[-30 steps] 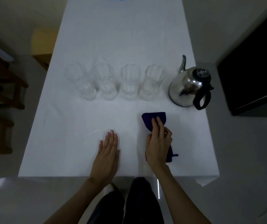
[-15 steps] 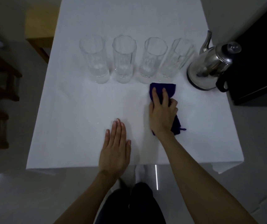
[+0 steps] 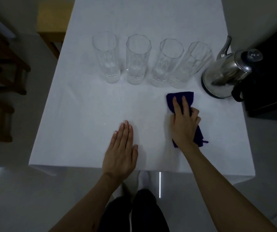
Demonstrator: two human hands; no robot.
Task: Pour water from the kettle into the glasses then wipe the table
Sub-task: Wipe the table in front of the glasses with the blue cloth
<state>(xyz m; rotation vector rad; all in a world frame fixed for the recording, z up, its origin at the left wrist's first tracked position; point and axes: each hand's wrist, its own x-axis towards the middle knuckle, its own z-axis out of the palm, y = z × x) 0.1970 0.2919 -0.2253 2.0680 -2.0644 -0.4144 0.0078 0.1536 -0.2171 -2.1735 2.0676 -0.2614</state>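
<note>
At the far left, off the white cloth-covered table (image 3: 87, 114), stand dark wooden chairs (image 3: 2, 67) on a pale floor. On the table, a row of four tall clear faceted glasses runs across the far half: the first glass (image 3: 106, 57), the second glass (image 3: 137, 60), the third glass (image 3: 165, 63) and the fourth glass (image 3: 189, 66), each just beside the next. All four stand upright; in the dim light a little water may sit near their bases, but the level cannot be told. Nearer the front edge, the left hand (image 3: 121, 153) lies flat, palm down, fingers straight and together, holding nothing. To its right, the right hand (image 3: 184, 123) presses on a dark blue folded cloth (image 3: 180, 97), two fingers stretched forward over it and the others curled round its edge; the cloth shows both ahead of the fingertips and behind the wrist. The cloth lies just in front of the fourth glass. At the far right stands a shiny steel kettle (image 3: 226, 74) with a curved spout, a lid with a clear knob and a black handle, near the table's right edge beside a black cabinet (image 3: 275, 81).
</note>
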